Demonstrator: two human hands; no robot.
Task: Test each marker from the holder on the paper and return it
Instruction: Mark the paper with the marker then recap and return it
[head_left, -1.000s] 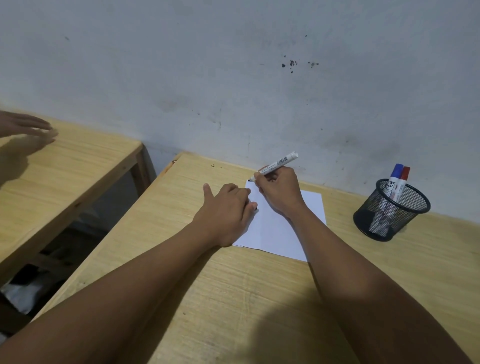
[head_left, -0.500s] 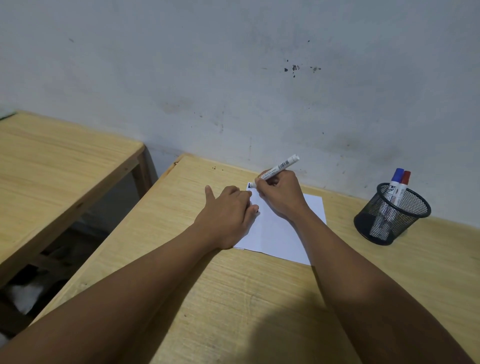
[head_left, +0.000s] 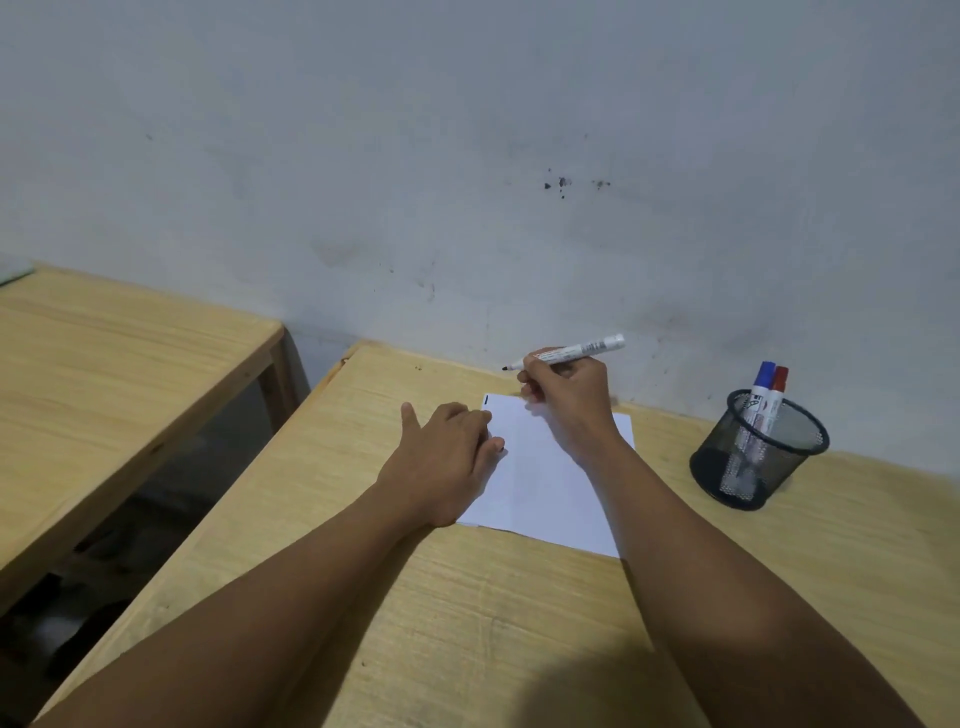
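Observation:
A white sheet of paper (head_left: 540, 478) lies on the wooden desk (head_left: 467, 623), with a short black stroke (head_left: 486, 399) at its far left corner. My right hand (head_left: 566, 395) grips an uncapped white marker (head_left: 571, 352), its black tip lifted off the sheet and pointing left. My left hand (head_left: 447, 457) rests curled on the paper's left edge; a small dark thing, perhaps the cap, peeks from its fingers. A black mesh holder (head_left: 758, 457) at the right holds a blue-capped marker (head_left: 761, 387) and a red-capped marker (head_left: 777, 389).
A grey stained wall (head_left: 467, 182) rises right behind the desk. A second wooden table (head_left: 104, 374) stands to the left, a gap between the two. Dark clutter lies on the floor under it.
The marker tip was on the paper's far left corner; it has now lifted up and away, leaving a short black stroke. Another person's hand on the left table is gone.

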